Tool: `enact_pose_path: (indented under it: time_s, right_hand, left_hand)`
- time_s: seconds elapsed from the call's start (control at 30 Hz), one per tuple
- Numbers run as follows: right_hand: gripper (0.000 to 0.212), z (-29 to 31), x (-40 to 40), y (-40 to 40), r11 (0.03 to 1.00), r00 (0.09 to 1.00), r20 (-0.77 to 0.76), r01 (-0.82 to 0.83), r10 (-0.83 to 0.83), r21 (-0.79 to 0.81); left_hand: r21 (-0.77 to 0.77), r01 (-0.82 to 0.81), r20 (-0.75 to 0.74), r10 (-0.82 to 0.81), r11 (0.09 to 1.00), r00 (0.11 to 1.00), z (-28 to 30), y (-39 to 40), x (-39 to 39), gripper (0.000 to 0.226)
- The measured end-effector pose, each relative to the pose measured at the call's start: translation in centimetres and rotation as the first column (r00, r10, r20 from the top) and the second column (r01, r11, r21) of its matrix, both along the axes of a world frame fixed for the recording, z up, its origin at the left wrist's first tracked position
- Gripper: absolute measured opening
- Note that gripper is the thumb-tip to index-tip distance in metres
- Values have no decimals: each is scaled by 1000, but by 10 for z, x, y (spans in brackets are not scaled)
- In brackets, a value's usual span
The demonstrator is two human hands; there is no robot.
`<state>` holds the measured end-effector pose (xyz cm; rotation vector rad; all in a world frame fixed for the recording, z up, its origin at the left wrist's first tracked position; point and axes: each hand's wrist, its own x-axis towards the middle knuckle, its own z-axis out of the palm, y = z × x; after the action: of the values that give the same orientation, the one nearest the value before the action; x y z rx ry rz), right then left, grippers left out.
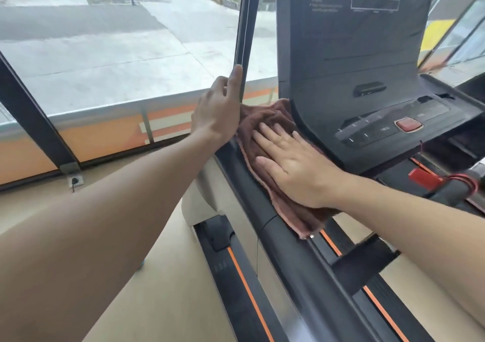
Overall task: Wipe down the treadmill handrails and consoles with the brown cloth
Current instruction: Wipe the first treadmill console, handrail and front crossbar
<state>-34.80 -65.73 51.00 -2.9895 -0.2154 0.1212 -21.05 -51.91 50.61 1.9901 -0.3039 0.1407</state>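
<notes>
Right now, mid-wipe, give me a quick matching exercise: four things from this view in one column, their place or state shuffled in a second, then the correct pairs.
Things:
1. brown cloth
2. left hand
3. right hand
4. red stop button

Places or states:
A. set in the console panel, untouched
B. pressed flat, palm down, on the cloth
C. spread over the handrail beside the console base
D. raised at the cloth's left edge, one finger pointing up along the window post

Pairs: 1-C, 2-D, 3-B, 4-A
</notes>
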Motion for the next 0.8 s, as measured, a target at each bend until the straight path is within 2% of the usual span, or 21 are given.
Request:
enact_pose_path:
  time_s: [0.13,0.23,0.3,0.4,0.47,0.63,0.7,0.8]
  right_hand:
    - [58,1,66,-3,997,997,55,63,-61,-37]
    - [57,2,98,-8,993,992,129,1,14,-115]
    - [58,1,101,-7,992,990,129,-44,59,-116]
    - [61,2,67,-9,998,997,31,-69,68,9]
    - [68,4,28,-14,994,994,-30,-106,107,36]
    - [68,8,-69,-14,979,980,-31,-194,196,70]
    - [69,7,-71,-10,982,983,-47,-173,176,70]
    - [71,6,-32,-3,996,996,-37,-83,84,21]
  left_hand:
    - [7,-26,6,26,1000,1000,1,0,-1,62]
    - [22,-22,15,22,1000,1000,2,0,-3,54]
    - [7,-26,9,25,1000,1000,3,2,-4,57]
    - [20,-5,-3,6,1000,1000,3,3,-5,65]
    - [32,7,-8,-6,999,1000,3,3,-7,70]
    - [21,34,-9,-34,999,999,5,4,-8,80]
    - [-6,25,-3,-25,1000,1000,5,4,-7,84]
    - [-24,14,-10,-14,1000,1000,5,4,-7,91]
